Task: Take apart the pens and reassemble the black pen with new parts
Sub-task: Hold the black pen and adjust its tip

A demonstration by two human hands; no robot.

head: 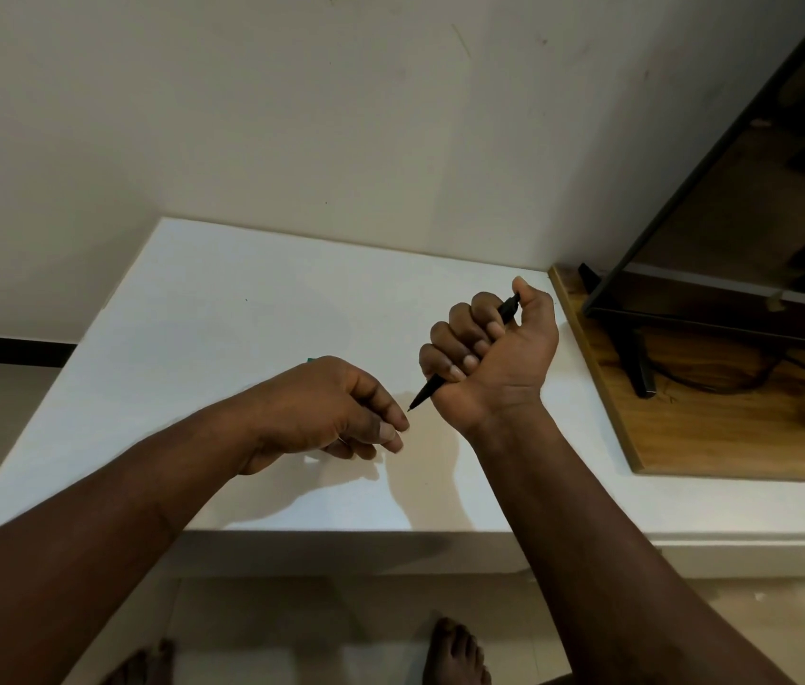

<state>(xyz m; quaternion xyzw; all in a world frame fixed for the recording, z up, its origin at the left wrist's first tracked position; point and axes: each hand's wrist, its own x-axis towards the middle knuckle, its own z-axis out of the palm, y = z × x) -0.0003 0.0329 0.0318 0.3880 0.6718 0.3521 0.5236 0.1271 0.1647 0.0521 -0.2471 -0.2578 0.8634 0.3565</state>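
White tabletop is seen spanning the left and middle of the scene. Over it the left hand is held palm down with fingers curled loosely; whether anything is pinched in it cannot be told. A small green object is glimpsed just behind that hand, mostly hidden. To the right, the right hand is clenched in a fist around the black pen, whose tip is pointed down-left toward the left fingers. At far right a wooden board is laid beside the table, a dark metal frame being stood upon it
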